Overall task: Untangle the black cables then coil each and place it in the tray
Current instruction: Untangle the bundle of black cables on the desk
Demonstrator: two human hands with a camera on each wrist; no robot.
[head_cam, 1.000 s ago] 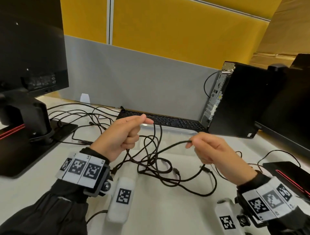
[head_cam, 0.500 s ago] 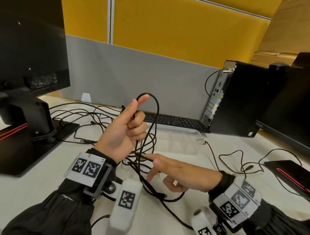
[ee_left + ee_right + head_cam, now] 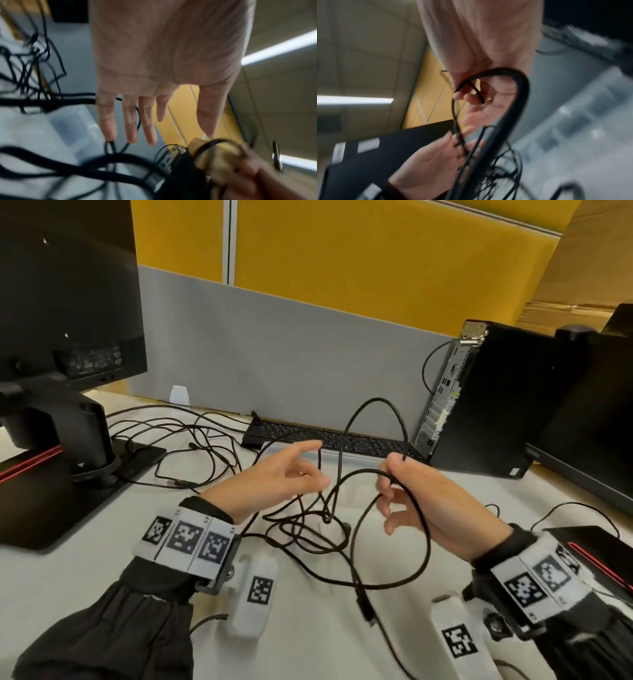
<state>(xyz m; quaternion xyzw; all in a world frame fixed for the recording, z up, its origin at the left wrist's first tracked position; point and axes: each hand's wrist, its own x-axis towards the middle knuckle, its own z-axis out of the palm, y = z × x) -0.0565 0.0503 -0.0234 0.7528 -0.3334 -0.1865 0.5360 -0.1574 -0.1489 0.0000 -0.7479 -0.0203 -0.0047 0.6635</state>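
Black cables lie in a loose tangle on the white desk between my hands. My right hand pinches one black cable between thumb and forefinger, and a tall loop of it stands above the hand. The right wrist view shows the same pinch, with a thick strand curving over the palm. My left hand is spread with straight fingers beside the hanging strands and holds nothing; its palm fills the left wrist view. A clear plastic tray sits behind the tangle, blurred.
A monitor on a black stand is at the left, with more cables spread behind it. At the back, a keyboard lies against the grey partition. A black PC tower and another monitor base are at the right.
My left hand let go of the loop it held up, then dropped and opened. My right hand rose from the desk, took a cable and lifted a loop.
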